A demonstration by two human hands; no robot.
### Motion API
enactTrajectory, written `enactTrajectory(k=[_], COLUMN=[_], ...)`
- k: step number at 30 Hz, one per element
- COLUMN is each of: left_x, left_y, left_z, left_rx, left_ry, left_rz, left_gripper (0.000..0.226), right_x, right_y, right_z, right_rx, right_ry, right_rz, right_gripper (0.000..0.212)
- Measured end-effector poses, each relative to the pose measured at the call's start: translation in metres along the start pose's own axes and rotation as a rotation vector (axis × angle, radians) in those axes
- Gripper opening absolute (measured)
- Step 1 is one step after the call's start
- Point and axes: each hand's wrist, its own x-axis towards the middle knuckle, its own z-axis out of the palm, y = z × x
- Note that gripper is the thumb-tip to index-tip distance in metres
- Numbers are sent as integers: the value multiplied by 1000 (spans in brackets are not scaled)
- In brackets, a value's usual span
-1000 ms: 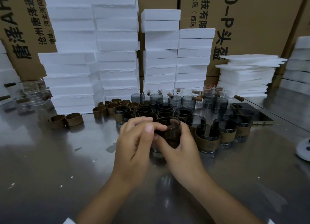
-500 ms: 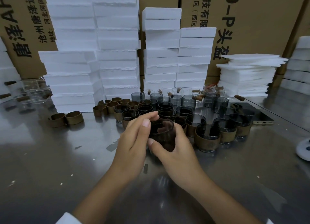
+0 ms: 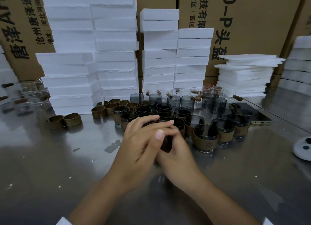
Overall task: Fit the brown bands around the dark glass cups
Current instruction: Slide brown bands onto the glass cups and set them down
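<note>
Head view. At centre frame my left hand and right hand are clasped together around one dark glass cup, just above the steel table. The left fingers curl across the top of the cup and the thumb lies over the right hand; the right hand wraps the cup from below and from the right. Only a dark sliver of glass shows between the palms, and I cannot tell whether a band sits on it. Half a second ago the open mouth of this cup was visible between my fingers, with the left hand at its side; now the left fingers have closed over that mouth and hide it, while the hands keep nearly the same place in the frame. Just right of my hands stand the banded cups, rim up and packed close, as before. Behind them, at upper centre, are bare dark cups. Loose brown bands lie at centre left, unmoved, with more in a row behind. Foam blocks are stacked across the upper frame before cardboard boxes. A phone lies flat at centre right.
</note>
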Motion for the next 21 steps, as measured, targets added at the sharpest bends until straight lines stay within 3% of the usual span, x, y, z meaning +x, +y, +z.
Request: enactTrajectory(k=[11, 21], left_x=[-3, -6], left_y=[-14, -20], left_z=[-2, -5], left_rx=[10, -66], left_ry=[53, -15], left_rz=[4, -175], left_gripper=[32, 43], right_x=[5, 5], right_y=[2, 4], right_z=[-7, -6], right_rx=[56, 33], right_ry=[211, 193], right_rz=[39, 9], right_gripper=[34, 33])
